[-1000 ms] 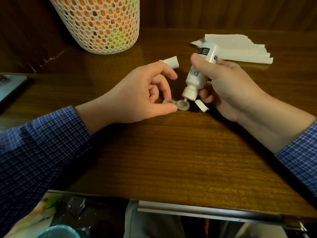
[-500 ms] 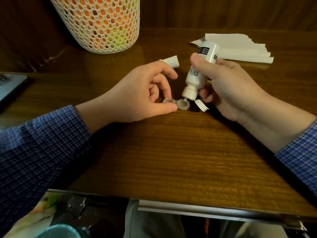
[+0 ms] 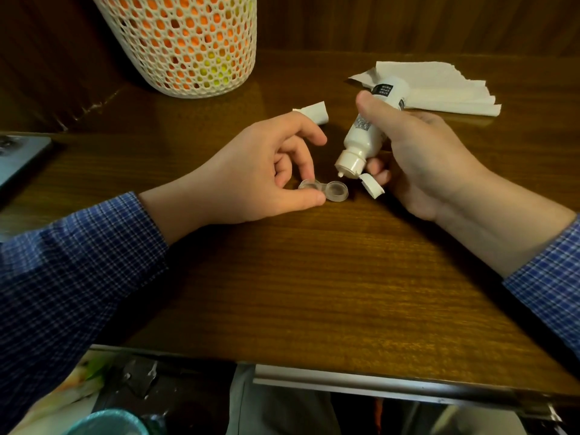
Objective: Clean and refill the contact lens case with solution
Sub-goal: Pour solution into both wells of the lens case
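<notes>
On the wooden table (image 3: 314, 277), the right hand (image 3: 423, 158) grasps the tilted solution bottle (image 3: 365, 133), nozzle down, at two o'clock of the lens case (image 3: 323, 191), whose left well the left hand (image 3: 251, 177) pinches.

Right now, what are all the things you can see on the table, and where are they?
case: 1, clear, table middle, lids off
bottle: 1, white, tipped nozzle-down above the case
flip cap: 1, white, hanging open at bottle's nozzle
lid: 1, white, behind left hand
tissue: 1, white, far right
basket: 1, white mesh, orange inside, far left
table: 1, brown wood
sleeves: 2, blue checked
hands: 2; left pinches case, right holds bottle
</notes>
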